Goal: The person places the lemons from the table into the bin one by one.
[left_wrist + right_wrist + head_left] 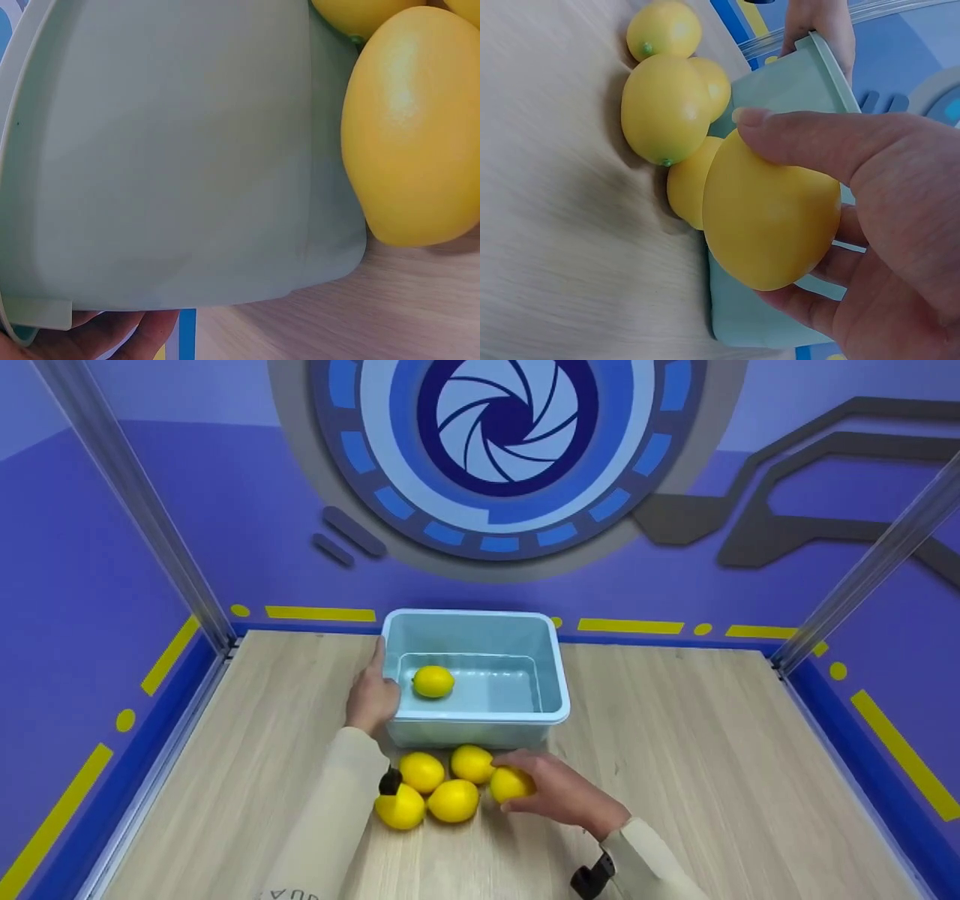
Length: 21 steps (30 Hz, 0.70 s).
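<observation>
A light blue-green plastic bin stands upright near the back wall with one lemon inside. At the bin's left rim, my left hand grips the edge, thumb over it and fingers outside; those fingers show below the rim in the left wrist view. My right hand holds another lemon between thumb and fingers, just in front of the bin. Several more lemons lie clustered on the table to the left of that hand, close to the bin's front wall.
A wood-grain table carries everything. Behind it rises a blue-purple printed wall, close to the bin's back edge. Metal frame posts stand at the back corners.
</observation>
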{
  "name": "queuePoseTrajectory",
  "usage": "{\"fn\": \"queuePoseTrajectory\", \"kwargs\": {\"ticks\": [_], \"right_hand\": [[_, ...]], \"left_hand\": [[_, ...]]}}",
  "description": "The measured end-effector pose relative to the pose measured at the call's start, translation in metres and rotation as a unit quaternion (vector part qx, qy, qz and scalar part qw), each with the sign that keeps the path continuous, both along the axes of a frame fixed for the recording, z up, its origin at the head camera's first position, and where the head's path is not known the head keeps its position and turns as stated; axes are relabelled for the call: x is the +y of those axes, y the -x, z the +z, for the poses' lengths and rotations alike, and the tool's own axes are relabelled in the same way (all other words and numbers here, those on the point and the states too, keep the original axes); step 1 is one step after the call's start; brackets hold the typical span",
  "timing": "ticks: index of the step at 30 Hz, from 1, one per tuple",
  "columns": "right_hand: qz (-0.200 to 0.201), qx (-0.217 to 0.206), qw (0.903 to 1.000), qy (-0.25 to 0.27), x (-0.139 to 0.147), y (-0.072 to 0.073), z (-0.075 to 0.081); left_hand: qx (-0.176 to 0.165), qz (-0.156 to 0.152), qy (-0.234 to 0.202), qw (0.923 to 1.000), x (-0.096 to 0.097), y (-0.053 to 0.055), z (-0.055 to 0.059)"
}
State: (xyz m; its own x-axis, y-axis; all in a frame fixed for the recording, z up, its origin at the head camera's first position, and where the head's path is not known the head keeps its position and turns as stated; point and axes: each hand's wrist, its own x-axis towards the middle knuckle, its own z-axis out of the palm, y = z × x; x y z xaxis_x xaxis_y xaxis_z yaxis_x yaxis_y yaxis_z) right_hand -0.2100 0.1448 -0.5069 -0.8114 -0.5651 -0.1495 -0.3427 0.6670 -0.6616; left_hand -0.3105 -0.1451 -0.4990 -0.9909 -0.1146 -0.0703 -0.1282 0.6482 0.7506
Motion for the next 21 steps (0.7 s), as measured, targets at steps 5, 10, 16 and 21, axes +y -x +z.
{"fn": "queuePoseTrajectory", "kwargs": {"ticks": [5, 10, 16, 21], "right_hand": [[0.006, 0.005, 1.0, -0.001, -0.003, -0.001, 0.005], [0.012, 0.017, 0.9998, 0.003, -0.005, -0.002, 0.009], [0.018, 0.022, 0.9995, 0.011, -0.007, -0.004, 0.014], [0.028, 0.032, 0.9989, 0.018, -0.009, -0.004, 0.018]], "left_hand": [[0.008, -0.003, 0.005, 1.0, -0.002, -0.001, -0.001], [0.007, -0.006, 0.007, 0.9999, -0.001, 0.0, -0.001], [0.004, -0.003, 0.006, 1.0, -0.001, 0.0, 0.0], [0.006, -0.003, 0.007, 1.0, -0.001, 0.001, -0.002]]}}
